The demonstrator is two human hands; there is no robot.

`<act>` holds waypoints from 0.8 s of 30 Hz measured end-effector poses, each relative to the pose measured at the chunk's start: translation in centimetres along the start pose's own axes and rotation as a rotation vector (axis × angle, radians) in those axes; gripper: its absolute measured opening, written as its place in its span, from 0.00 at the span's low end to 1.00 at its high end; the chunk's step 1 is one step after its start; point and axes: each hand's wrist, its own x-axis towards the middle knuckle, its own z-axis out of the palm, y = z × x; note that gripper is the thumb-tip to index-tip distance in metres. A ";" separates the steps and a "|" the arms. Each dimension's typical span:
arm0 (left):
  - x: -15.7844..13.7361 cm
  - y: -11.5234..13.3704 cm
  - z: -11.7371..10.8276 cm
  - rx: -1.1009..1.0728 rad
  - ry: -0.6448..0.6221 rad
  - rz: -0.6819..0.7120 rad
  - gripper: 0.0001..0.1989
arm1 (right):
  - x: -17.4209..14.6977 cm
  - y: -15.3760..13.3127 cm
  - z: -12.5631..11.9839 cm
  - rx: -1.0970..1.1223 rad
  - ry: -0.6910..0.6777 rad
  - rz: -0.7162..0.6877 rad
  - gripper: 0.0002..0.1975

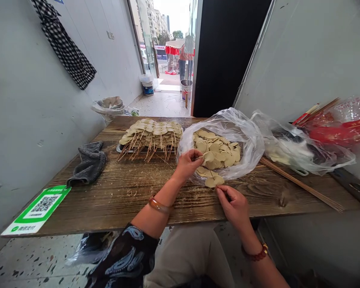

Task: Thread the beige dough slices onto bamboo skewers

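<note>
My left hand is closed in a pinch at the edge of a flat, round tan slice, over the open mouth of a clear plastic bag. Many loose slices of the same kind lie heaped in the bag. Lower and to the right, my right hand pinches the edge of another tan slice at the near rim of the bag. Whether a stick runs through these slices I cannot tell. Left of the bag, skewered slices are stacked on a metal tray, bare stick ends toward me.
A bundle of thin sticks lies at the right, beside another plastic bag and red packaging. At the left are a grey cloth and a green QR-code card on the wooden table.
</note>
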 end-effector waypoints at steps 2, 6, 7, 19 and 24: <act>0.1 -0.1 0.0 0.050 0.005 0.020 0.08 | 0.0 -0.1 0.0 -0.001 -0.007 0.000 0.12; 0.1 0.1 -0.1 0.131 -0.055 0.023 0.07 | 0.0 0.1 0.0 -0.005 -0.020 0.008 0.12; 0.1 0.2 0.0 0.140 -0.085 0.015 0.07 | 0.0 0.2 0.0 -0.003 -0.019 0.013 0.12; -0.8 0.3 0.7 -0.147 -0.250 -0.235 0.18 | 0.1 0.0 -0.2 0.064 0.041 0.109 0.13; -0.8 -0.1 0.8 -0.206 -0.270 -0.265 0.16 | 0.0 0.0 -0.3 0.055 0.022 0.111 0.12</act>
